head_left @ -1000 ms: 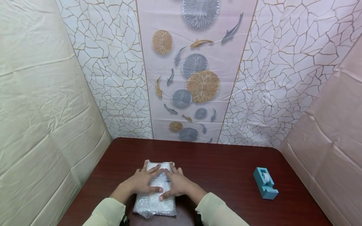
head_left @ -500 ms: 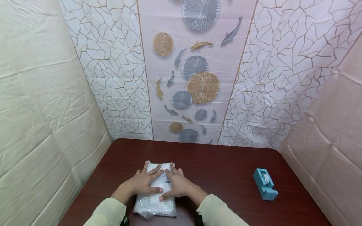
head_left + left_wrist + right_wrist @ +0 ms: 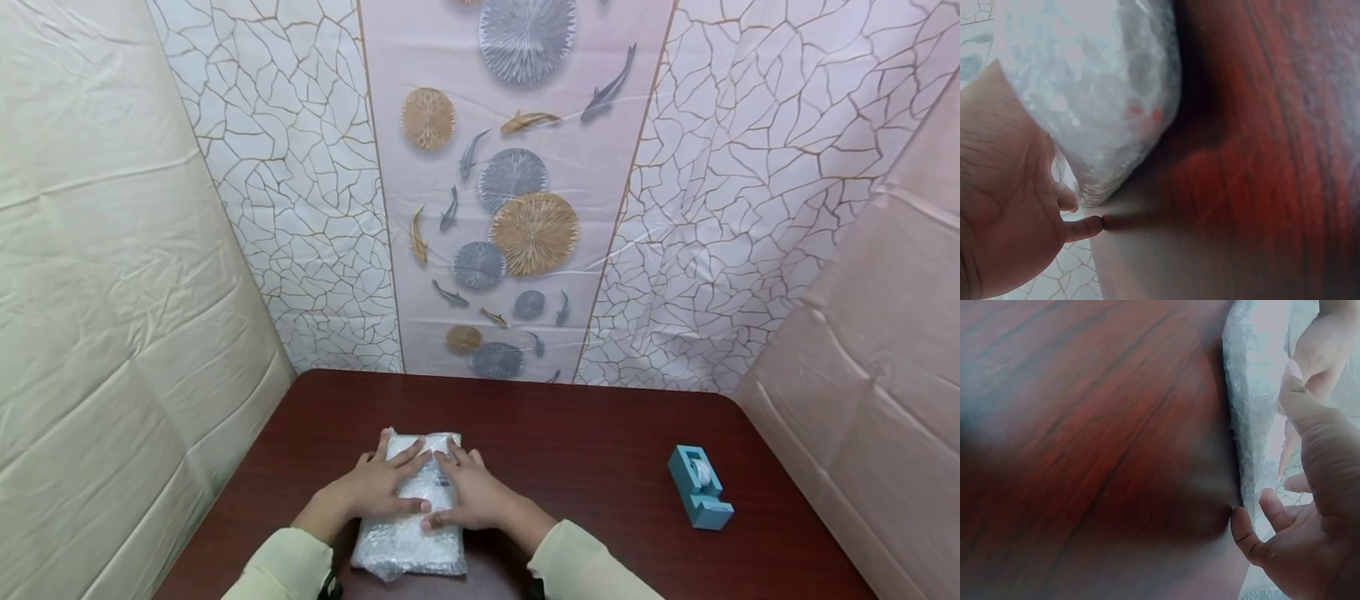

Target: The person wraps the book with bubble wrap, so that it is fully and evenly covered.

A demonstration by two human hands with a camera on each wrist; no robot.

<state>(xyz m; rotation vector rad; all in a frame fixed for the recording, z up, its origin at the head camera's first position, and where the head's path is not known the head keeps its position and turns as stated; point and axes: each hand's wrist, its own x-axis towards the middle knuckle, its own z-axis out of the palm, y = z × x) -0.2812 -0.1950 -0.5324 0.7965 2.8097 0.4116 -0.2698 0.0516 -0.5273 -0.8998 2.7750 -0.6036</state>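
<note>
A flat, rectangular package in clear bubble wrap (image 3: 411, 546) lies on the dark red-brown table, its long side running away from me. My left hand (image 3: 375, 487) rests on its left part with fingers spread. The right hand (image 3: 480, 496) lies across the right part, fingers spread likewise, and both thumbs point inward over the middle. In the left wrist view, the wrap (image 3: 1097, 69) bulges at the near end, with small red marks showing through. The right wrist view shows the package's side (image 3: 1250, 400) and that hand's little finger touching down near the table beside it. What is wrapped inside cannot be made out.
A light-blue tape dispenser (image 3: 701, 487) with a roll in it stands on the table (image 3: 585, 467) at the right. Beige cloth hangs on both sides (image 3: 112, 333), and a patterned curtain (image 3: 487, 208) closes off the back.
The head view has shifted slightly. Both hands keep their places on the package, which has not visibly moved.
</note>
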